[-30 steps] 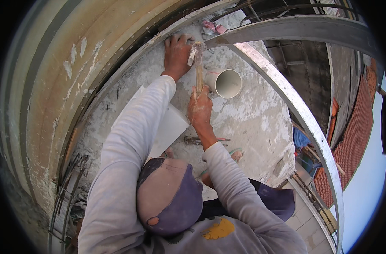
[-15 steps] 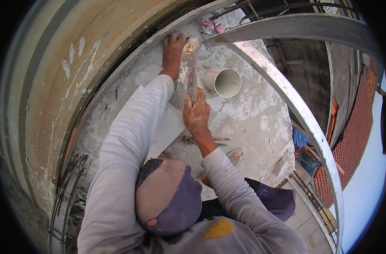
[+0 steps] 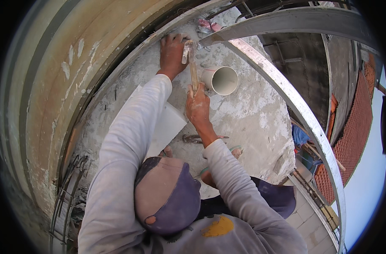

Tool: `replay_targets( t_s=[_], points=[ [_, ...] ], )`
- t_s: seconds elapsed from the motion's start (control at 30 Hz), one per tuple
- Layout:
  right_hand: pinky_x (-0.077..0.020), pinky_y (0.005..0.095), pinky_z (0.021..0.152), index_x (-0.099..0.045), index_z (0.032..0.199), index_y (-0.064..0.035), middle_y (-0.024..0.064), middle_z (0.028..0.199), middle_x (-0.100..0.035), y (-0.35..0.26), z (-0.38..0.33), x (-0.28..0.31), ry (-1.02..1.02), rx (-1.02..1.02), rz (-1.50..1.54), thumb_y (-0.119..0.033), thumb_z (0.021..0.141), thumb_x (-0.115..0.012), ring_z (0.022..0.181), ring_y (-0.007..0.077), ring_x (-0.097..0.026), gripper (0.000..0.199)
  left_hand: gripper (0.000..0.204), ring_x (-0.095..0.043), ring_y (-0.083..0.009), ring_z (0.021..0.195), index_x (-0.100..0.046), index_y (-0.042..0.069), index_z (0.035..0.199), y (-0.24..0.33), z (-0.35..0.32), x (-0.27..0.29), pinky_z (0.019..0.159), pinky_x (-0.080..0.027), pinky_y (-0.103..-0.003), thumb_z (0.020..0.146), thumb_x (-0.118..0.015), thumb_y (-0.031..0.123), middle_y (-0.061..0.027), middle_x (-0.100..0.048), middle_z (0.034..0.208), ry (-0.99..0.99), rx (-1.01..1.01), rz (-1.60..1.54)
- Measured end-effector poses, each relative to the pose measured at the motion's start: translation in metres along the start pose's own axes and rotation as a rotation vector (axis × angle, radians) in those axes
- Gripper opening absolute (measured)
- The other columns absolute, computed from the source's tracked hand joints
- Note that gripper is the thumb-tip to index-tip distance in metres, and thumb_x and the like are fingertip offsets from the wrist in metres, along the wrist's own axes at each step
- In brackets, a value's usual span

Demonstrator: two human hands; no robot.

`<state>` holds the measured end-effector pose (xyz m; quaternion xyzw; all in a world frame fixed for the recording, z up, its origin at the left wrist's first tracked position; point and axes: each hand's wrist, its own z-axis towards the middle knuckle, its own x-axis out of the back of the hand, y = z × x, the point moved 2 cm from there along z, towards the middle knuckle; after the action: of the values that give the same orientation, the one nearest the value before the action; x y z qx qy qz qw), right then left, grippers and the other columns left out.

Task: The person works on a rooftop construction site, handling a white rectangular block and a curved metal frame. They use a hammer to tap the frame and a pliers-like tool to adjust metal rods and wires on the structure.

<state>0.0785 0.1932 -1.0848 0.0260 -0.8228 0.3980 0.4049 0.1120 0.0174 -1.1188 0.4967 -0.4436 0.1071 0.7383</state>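
R hand [image 3: 198,106] grips a wooden-handled, hammer-like tool [image 3: 193,67] just left of the white round plastic pipe [image 3: 220,79]. L hand [image 3: 172,55], fingers bent, is farther left, by tool head; can't tell if gripping. Vs 0.5 s ago, tool's swung edge-on to cam, so prob. mid-hammering. Dark pliers-like tool [image 3: 193,139] lies bodyward of pipe.

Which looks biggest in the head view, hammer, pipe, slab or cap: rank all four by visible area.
1. Slab
2. Cap, probably enlarged by nearness to the lens
3. Pipe
4. Hammer
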Motion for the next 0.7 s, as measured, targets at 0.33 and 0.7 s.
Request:
replay_targets(
  t_s=[0.33, 0.7],
  points=[
    [-0.0497, 0.0536, 0.060, -0.049, 0.113, 0.0004, 0.0314, 0.075, -0.064, 0.001, -0.008, 0.002, -0.007, 0.011, 0.001, -0.014, 0.103, -0.061, 0.071, 0.0520, -0.066, 0.021, 0.025, -0.052, -0.0275, 0.121, -0.078, 0.015, 0.108, -0.008, 0.003, -0.016, 0.108, -0.037, -0.046, 0.083, -0.075, 0.017, 0.0012, -0.064, 0.128, -0.011, -0.120, 0.089],
    [-0.0518, 0.0546, 0.062, -0.051, 0.118, 0.0022, 0.0326, 0.080, -0.067, -0.013, -0.010, 0.007, -0.012, 0.023, 0.063, -0.018, 0.102, -0.061, 0.076, 0.0520, -0.068, 0.027, 0.021, -0.053, -0.0284, 0.120, -0.080, 0.017, 0.105, -0.019, -0.003, -0.026, 0.110, -0.036, -0.047, 0.086, -0.072, 0.018, 0.0002, -0.065, 0.126, 0.018, -0.077, 0.106]
  ],
)
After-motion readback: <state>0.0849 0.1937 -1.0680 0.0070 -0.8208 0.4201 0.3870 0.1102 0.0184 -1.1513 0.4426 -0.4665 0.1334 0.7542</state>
